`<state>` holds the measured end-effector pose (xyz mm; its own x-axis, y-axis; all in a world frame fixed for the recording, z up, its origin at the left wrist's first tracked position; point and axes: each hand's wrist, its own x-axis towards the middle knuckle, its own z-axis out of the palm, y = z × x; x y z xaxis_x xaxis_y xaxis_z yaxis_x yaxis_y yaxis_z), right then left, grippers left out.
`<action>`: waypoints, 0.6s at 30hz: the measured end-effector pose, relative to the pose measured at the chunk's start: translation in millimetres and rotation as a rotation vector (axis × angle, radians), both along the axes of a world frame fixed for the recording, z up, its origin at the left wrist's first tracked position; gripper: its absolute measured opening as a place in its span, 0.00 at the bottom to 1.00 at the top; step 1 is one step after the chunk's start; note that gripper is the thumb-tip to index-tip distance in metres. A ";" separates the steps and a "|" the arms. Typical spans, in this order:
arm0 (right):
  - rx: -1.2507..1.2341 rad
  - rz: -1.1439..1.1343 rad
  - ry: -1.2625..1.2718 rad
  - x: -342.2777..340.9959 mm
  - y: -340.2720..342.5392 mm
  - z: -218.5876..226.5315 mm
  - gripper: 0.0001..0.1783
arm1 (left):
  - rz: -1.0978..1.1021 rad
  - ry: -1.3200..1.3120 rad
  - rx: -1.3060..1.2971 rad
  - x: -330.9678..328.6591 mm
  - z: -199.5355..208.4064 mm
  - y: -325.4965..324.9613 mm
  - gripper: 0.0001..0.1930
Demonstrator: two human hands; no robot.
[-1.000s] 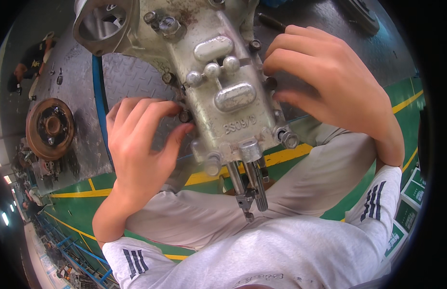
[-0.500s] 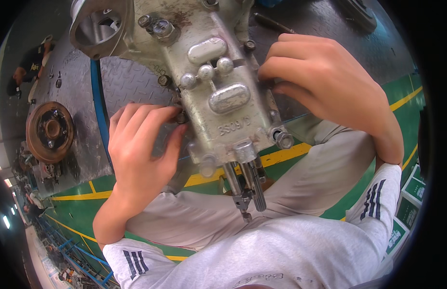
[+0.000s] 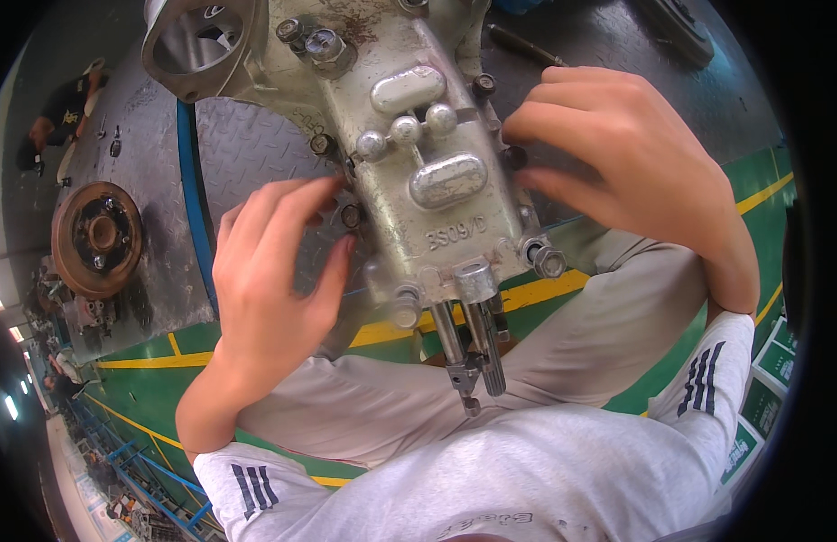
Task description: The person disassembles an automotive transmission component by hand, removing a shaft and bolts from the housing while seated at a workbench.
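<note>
A grey cast-metal gearbox housing point(image 3: 382, 203) stands in front of me, with metal shafts point(image 3: 480, 348) sticking out of its near end. Bolts line both of its sides. At the left flank, my left hand point(image 3: 276, 271) is open, thumb and forefinger spread around a bolt point(image 3: 350, 216) without visibly gripping it. Across the housing, my right hand point(image 3: 622, 158) has its thumb and fingers parted on either side of a dark bolt head point(image 3: 515, 156). Its fingertips are close to the housing's edge, partly hidden. A larger bolt point(image 3: 547, 260) projects at the near right corner.
The housing is over a metal checker-plate bench point(image 3: 247, 154) with a blue strip point(image 3: 191, 199). A rusty round disc point(image 3: 98, 239) lies at the left, and a rod-shaped tool point(image 3: 527, 43) behind my right hand. Another person point(image 3: 66, 117) is at the far left.
The housing has shifted slightly right and down in view. My left thumb and forefinger have parted from the left bolt, and my right fingers have spread, exposing the dark bolt head between them.
</note>
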<state>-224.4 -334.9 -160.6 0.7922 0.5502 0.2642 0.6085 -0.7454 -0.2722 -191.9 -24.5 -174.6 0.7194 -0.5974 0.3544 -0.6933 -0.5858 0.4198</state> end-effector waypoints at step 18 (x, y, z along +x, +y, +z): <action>-0.006 -0.002 0.022 0.8 -0.2 3.9 0.21 | -0.051 -0.052 -0.077 4.8 -5.9 -1.4 0.19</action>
<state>-223.6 -335.2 -156.7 0.7987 0.5504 0.2433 0.6012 -0.7483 -0.2805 -187.0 -25.9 -180.6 0.6682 -0.6022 0.4368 -0.7434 -0.5169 0.4246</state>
